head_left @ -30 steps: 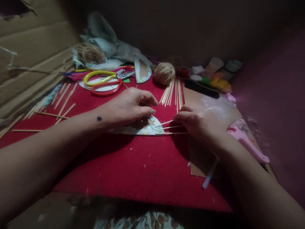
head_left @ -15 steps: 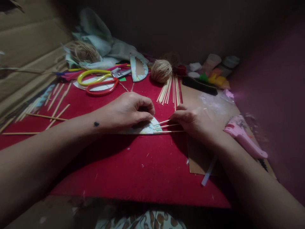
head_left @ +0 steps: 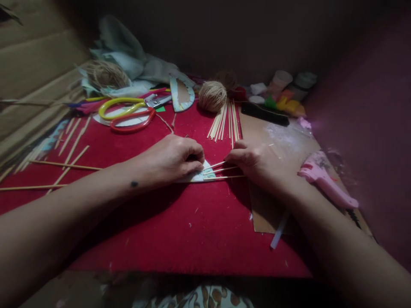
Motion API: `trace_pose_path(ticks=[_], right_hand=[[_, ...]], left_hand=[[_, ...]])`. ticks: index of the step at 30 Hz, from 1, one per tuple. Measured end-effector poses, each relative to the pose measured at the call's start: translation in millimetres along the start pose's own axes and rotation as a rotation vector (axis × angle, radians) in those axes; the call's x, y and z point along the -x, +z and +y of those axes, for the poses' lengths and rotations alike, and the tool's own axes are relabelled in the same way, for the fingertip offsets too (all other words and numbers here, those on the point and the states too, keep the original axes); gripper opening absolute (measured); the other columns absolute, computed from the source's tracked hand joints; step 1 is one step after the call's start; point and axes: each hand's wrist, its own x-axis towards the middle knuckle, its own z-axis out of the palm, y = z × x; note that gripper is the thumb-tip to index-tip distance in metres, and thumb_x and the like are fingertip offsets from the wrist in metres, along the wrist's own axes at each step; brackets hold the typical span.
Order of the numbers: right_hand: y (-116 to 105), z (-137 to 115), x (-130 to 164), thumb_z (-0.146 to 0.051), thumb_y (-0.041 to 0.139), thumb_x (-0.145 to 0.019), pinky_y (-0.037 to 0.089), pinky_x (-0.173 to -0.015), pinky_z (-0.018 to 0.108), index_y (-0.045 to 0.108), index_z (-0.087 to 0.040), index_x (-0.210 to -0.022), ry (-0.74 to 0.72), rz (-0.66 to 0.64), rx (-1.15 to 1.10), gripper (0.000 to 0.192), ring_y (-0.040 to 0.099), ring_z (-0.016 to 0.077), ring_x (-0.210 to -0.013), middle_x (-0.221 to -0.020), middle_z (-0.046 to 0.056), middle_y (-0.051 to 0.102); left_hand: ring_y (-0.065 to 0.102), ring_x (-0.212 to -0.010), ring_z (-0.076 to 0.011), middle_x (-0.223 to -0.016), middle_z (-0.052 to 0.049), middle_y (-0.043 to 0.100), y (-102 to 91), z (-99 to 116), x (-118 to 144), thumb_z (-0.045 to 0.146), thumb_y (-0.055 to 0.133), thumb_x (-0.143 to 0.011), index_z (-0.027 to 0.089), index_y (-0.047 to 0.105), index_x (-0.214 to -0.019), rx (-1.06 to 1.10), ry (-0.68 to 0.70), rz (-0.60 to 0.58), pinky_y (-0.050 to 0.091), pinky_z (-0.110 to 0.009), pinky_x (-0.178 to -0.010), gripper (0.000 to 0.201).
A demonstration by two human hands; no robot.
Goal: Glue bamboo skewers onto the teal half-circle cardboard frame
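Observation:
A light piece with a pale blue-green pattern [head_left: 210, 173] lies flat on the red surface, its left part hidden under my left hand [head_left: 183, 157]. That hand is closed, with curled fingers and the thumb pressed down at the piece's upper edge. From its right side three thin wooden sticks [head_left: 224, 170] fan out. My right hand [head_left: 253, 161] pinches the uppermost stick near its right end between thumb and forefinger. The ends of the lower two pass beside or under this hand; I cannot tell whether it touches them.
Behind are a twine ball [head_left: 212, 96], a bundle of sticks [head_left: 224, 122], scissors [head_left: 128, 112] and a half-round cardboard piece [head_left: 182, 94]. Loose sticks [head_left: 72, 141] lie left. On the right, a pink glue gun [head_left: 327, 179] rests by a cardboard sheet [head_left: 265, 214] and a glue stick [head_left: 280, 231].
The view has shifted slightly, so most things sit a little further left. My left hand has slid slightly over the patterned piece; my right hand keeps its pinch.

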Motion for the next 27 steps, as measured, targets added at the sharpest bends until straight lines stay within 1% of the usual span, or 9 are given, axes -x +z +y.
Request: trace_pose_path(ticks=[6,12,15,19,22,25,27], right_hand=[[-2.2,-3.0,0.1,-0.011,0.057,-0.086,0.030,-0.057,0.029,0.071,-0.017,-0.070,0.002,-0.024,0.039,0.022,0.047,0.0113,-0.064,-0.073,0.002,0.054],[-0.5,-2.1,-0.5,-0.011,0.055,-0.086,0.027,-0.055,0.028,0.067,-0.017,-0.066,-0.009,-0.015,0.048,0.024,0.043,0.0107,-0.062,-0.075,0.002,0.051],[2.9,1.5,-1.7,-0.012,0.055,-0.085,0.029,-0.056,0.028,0.068,-0.017,-0.067,-0.009,-0.004,0.023,0.023,0.044,0.0111,-0.062,-0.075,0.002,0.051],[5.7,1.7,-1.4,-0.013,0.051,-0.089,0.034,-0.060,0.028,0.071,-0.017,-0.076,0.001,0.012,-0.035,0.024,0.049,0.0119,-0.066,-0.082,0.005,0.057],[6.6,-3.5,-0.2,-0.015,0.048,-0.092,0.034,-0.060,0.028,0.070,-0.017,-0.084,-0.010,0.041,-0.052,0.024,0.049,0.0119,-0.067,-0.088,0.006,0.059],[7.5,-9.6,-0.5,-0.015,0.048,-0.092,0.032,-0.060,0.028,0.070,-0.017,-0.082,-0.061,0.042,-0.047,0.024,0.048,0.0123,-0.070,-0.085,0.005,0.058],[8.3,-12.3,-1.5,-0.014,0.049,-0.091,0.030,-0.058,0.027,0.069,-0.016,-0.080,-0.067,0.037,-0.038,0.022,0.046,0.0122,-0.069,-0.084,0.005,0.058]], left_hand=[[0.051,-0.061,-0.0106,-0.070,-0.002,0.065,4.7,-0.4,-0.3,0.027,0.056,-0.082,0.016,0.069,-0.076,-0.029,0.036,0.062,0.034,-0.024,-0.060,0.018],[0.053,-0.063,-0.0108,-0.073,-0.002,0.066,5.5,-0.6,0.1,0.027,0.056,-0.082,0.017,0.068,-0.077,-0.007,0.029,0.054,0.035,-0.023,-0.060,0.017],[0.053,-0.064,-0.0109,-0.073,-0.002,0.066,5.0,-1.3,0.4,0.028,0.055,-0.082,0.017,0.068,-0.078,-0.012,0.029,0.051,0.036,-0.023,-0.060,0.018],[0.054,-0.065,-0.0118,-0.075,-0.003,0.067,5.8,-3.5,0.5,0.029,0.054,-0.083,0.017,0.068,-0.078,-0.006,0.025,0.042,0.037,-0.024,-0.061,0.018],[0.055,-0.065,-0.0126,-0.077,-0.004,0.067,8.6,-7.6,0.7,0.031,0.052,-0.085,0.017,0.066,-0.078,0.006,0.056,0.056,0.038,-0.025,-0.060,0.021],[0.056,-0.064,-0.0136,-0.074,-0.005,0.066,12.2,-13.8,0.5,0.033,0.049,-0.087,0.018,0.064,-0.077,0.010,0.098,0.083,0.038,-0.026,-0.059,0.023],[0.057,-0.064,-0.0138,-0.074,-0.004,0.066,14.0,-17.7,0.1,0.033,0.049,-0.088,0.018,0.063,-0.078,0.008,0.118,0.091,0.039,-0.026,-0.058,0.023]])
